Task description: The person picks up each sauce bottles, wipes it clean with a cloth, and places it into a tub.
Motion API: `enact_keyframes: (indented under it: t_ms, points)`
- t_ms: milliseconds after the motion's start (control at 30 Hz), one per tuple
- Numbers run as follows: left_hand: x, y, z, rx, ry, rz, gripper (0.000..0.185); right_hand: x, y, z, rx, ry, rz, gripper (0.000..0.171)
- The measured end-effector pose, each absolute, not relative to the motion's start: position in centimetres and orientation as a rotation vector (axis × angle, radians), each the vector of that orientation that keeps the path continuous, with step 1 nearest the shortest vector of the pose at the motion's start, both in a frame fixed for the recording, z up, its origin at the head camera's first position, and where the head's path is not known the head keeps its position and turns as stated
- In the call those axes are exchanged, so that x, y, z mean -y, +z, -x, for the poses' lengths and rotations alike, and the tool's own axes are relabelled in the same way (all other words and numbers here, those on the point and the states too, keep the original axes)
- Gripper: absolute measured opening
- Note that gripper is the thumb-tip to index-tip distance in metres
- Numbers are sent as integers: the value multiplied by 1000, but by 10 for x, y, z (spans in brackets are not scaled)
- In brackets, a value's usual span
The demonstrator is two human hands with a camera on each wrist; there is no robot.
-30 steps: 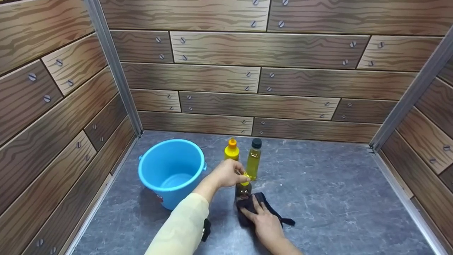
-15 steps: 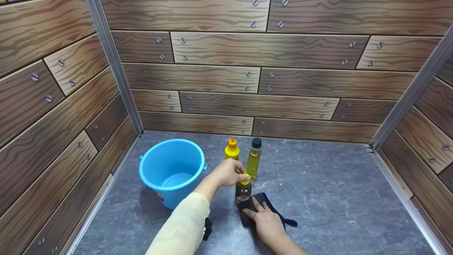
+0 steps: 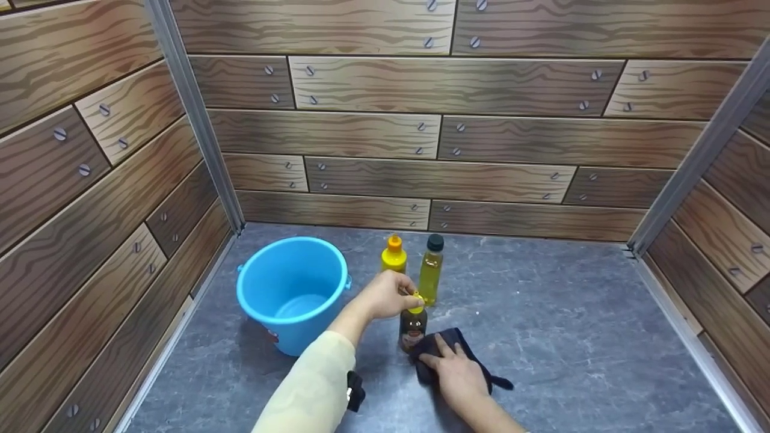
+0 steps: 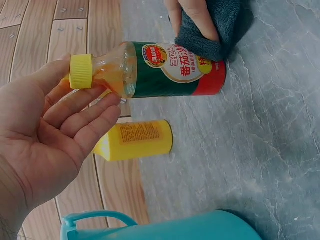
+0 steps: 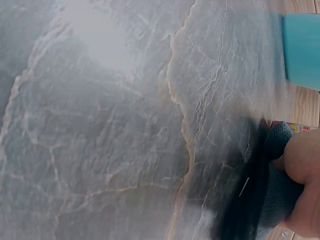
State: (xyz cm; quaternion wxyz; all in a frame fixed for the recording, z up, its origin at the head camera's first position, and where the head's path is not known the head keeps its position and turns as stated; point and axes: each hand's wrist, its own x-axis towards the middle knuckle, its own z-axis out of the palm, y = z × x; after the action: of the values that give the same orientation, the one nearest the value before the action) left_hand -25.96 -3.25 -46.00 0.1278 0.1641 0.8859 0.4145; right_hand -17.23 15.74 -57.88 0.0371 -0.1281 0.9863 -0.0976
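Note:
My left hand (image 3: pixel 387 294) pinches the yellow cap (image 4: pixel 81 71) of an upright ketchup bottle (image 3: pixel 412 328), its other fingers loosely bent beside the neck. In the left wrist view, the bottle shows a green and red label. My right hand (image 3: pixel 462 382) holds a dark cloth (image 3: pixel 426 368), fingers spread across its top. Seen from the left wrist, that cloth lies against the lower part of the bottle. In the right wrist view, cloth bunches by the thumb (image 5: pixel 306 155), and most of the hand is out of frame.
A blue bucket (image 3: pixel 293 245) stands on the grey marbled surface to the left. Behind the left hand are a yellow bottle (image 3: pixel 394 260) with an orange cap and an oil bottle (image 3: pixel 430 276) with a dark cap. Wood-patterned walls (image 3: pixel 373 135) enclose the back and sides.
My right hand and the cloth have shifted right and slightly nearer to me, uncovering more of the ketchup bottle's lower front. My left hand stays on the cap.

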Motion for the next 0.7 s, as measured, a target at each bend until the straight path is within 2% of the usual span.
enact_keyframes:
  t_ms: [200,433,700]
  points:
    - [32,-461,259,-2581,1200,-500,11,-162,-578,173,-3037,-285,335,44]
    - [32,-461,258,-2578,1200,-509,10,-173,-577,170,-3142,-306,289,60]
    - [29,-461,257,-2551,1187,-555,10,-189,-577,164,-3273,-440,297,69]
